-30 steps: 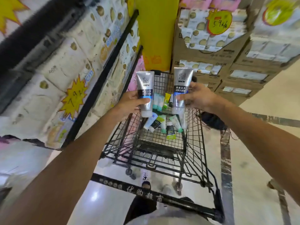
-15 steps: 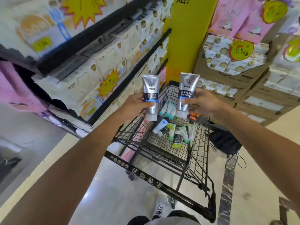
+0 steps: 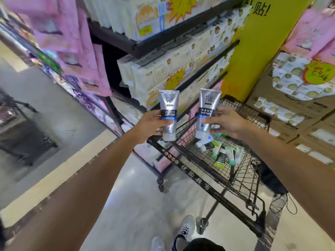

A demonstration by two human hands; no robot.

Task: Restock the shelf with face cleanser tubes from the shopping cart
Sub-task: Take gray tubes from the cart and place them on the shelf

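Note:
My left hand (image 3: 151,124) grips a silver "MEN" face cleanser tube (image 3: 169,104) upright, cap down. My right hand (image 3: 226,124) grips a second silver "MEN" tube (image 3: 208,102) the same way. Both tubes are held up in front of me, to the left of and above the black wire shopping cart (image 3: 241,178). Several smaller green, white and black tubes (image 3: 222,154) lie in the cart's basket. Black shelves (image 3: 163,42) stacked with white tissue packs stand behind the tubes.
Pink packs (image 3: 72,51) hang on the left end of the shelving. A yellow pillar (image 3: 262,42) and stacked cardboard boxes (image 3: 290,105) of goods stand at the right. An aisle floor (image 3: 45,115) opens to the left. My shoes (image 3: 184,230) are at the bottom.
My view has swung left, so the cart has slid to the right and the aisle has come into sight. Both hands have lifted their tubes away from the cart basket.

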